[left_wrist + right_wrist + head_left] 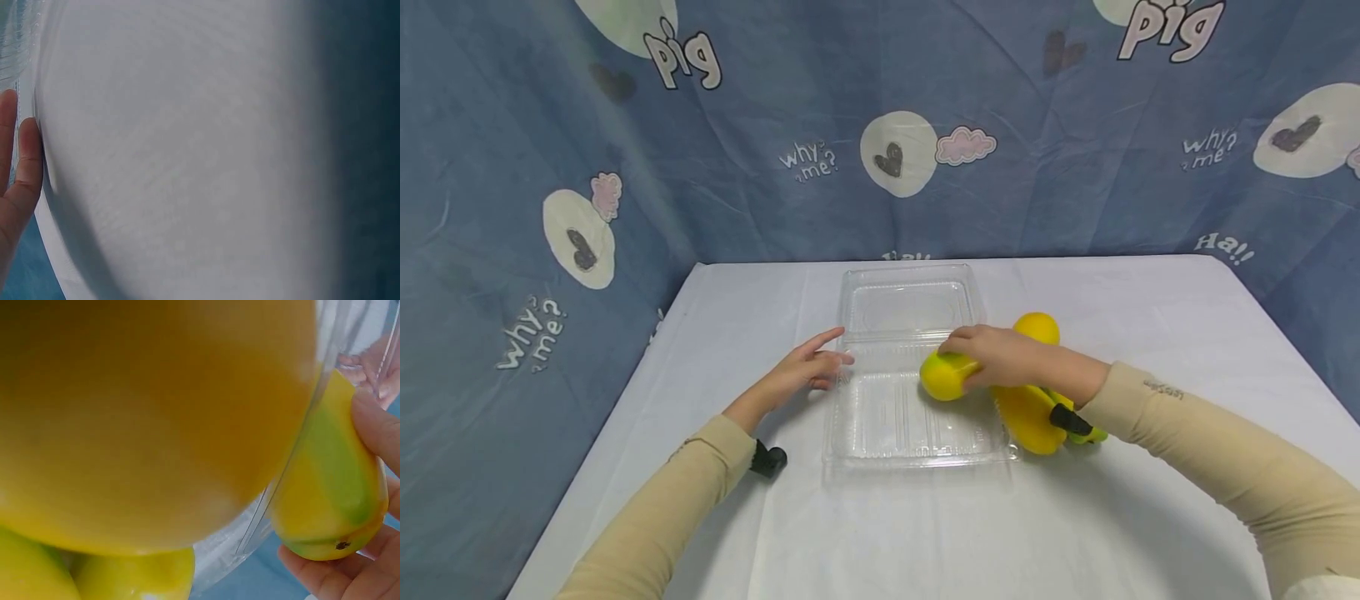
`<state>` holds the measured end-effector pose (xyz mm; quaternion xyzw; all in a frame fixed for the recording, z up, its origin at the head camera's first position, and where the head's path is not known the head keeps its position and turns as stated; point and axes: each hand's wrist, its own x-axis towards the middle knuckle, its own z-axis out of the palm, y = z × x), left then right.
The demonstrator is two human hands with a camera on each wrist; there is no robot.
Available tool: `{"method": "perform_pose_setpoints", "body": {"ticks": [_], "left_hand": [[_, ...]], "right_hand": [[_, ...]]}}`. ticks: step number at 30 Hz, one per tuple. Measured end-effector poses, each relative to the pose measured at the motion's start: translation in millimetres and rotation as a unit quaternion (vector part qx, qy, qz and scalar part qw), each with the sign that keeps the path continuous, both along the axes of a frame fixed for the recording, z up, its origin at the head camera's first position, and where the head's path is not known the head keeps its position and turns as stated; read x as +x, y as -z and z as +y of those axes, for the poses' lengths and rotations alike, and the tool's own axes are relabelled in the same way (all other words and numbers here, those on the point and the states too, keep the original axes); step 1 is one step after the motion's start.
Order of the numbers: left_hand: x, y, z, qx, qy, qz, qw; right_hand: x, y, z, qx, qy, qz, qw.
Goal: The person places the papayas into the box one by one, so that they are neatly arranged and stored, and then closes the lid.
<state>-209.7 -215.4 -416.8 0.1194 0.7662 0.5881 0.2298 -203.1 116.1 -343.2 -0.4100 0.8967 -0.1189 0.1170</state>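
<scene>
A yellow-green fruit that looks like a mango (945, 377) is gripped between the thumb and fingers of my right hand (1000, 354), over the right part of a clear plastic clamshell box (917, 461). The mango's green streak and brown end spot show in the right wrist view. Behind the box's base its clear lid (910, 273) lies opened back. At the box's left edge my left hand (793, 375) holds nothing, its index finger stretched toward the box. Two of its fingers (29, 156) appear at the left of the left wrist view.
Right of the box lie a large yellow fruit (1030, 421), another yellow fruit (1036, 327) and a green-yellow one (1093, 435), partly hidden by my right wrist. All stand on a white-covered table (925, 542). A blue printed curtain (820, 75) encloses the back and sides.
</scene>
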Motion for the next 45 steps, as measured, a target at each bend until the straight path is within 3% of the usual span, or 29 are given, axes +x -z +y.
{"method": "perform_pose_setpoints", "body": {"ticks": [12,26,31,39,45], "left_hand": [[-1.1,0.7,-0.3,0.002,0.003,-0.008,1.0],[-1.2,0.2,0.2,-0.002,0.004,-0.005,1.0],[-1.5,0.9,-1.1,-0.005,0.001,-0.005,1.0],[-2.6,2.1,-2.2,-0.008,0.007,-0.004,0.9999],[-1.6,1.1,-1.1,-0.008,0.006,-0.004,0.9999]], "right_hand": [[-2.1,2.4,3.4,0.011,-0.009,0.014,1.0],[-2.7,-12.0,20.2,0.002,0.044,-0.037,0.998],[-3.9,-16.9,27.0,-0.002,0.052,-0.036,0.998],[-0.1,-11.5,26.5,0.001,0.028,-0.051,0.998],[-0.1,-7.1,25.9,-0.001,0.02,-0.026,0.999]]}}
